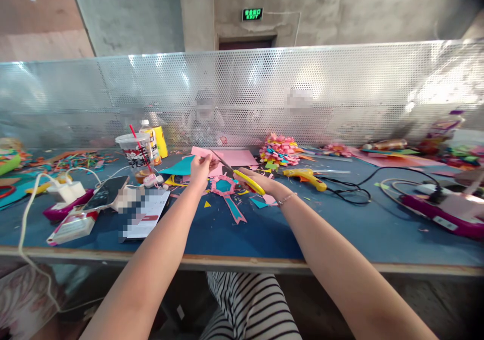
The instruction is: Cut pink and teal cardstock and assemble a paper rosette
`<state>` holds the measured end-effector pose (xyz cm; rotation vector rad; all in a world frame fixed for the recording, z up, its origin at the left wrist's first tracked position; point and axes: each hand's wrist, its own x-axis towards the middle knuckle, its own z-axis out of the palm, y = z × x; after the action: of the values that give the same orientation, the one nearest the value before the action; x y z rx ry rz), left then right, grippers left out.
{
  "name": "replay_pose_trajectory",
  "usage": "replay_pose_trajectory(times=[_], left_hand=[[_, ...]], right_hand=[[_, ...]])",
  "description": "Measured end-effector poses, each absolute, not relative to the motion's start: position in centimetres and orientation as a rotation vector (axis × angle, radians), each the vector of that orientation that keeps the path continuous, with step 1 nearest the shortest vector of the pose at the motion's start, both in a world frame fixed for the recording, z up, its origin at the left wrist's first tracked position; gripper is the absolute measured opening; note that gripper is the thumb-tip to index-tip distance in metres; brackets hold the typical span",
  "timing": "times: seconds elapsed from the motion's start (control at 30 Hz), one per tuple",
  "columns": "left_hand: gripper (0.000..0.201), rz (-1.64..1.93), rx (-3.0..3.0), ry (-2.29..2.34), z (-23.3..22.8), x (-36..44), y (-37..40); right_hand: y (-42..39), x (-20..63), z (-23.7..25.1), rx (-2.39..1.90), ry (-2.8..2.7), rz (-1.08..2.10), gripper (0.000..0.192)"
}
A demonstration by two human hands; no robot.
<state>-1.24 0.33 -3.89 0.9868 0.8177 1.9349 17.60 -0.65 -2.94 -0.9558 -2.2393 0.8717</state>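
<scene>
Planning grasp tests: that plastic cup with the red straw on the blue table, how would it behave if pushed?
The plastic cup looks tall and narrow, so probably tippy. Little liquid shows near its bottom, so likely light and quick to slide. Its red straw leans sideways and may shift.

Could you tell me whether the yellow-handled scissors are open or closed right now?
Open: the scissors in the right hand show blades spread at the pink paper held by the left hand.
</scene>
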Motion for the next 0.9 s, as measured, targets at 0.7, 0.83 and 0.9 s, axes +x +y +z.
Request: replay_pose_trajectory(times=[0.7, 0.83, 0.9], left_hand=[[0.019, 1.949, 0.919, 0.826, -3.33, -1.22, -0.19], [0.016, 1.941, 0.899, 0.818, -3.22, -1.20, -0.21], [0.016, 1.939, 0.893, 0.824, -3.22, -1.24, -0.16]], right_hand=[[-0.49, 17.38, -3.17, -0.867, -2.251, 1.028, 0.022], [-0.29, 17.49, -3.37, -0.849, -2.325, 0.774, 0.024], [-0.16, 17.54, -3.46, -0.821, -2.353, 0.706, 0.027]])
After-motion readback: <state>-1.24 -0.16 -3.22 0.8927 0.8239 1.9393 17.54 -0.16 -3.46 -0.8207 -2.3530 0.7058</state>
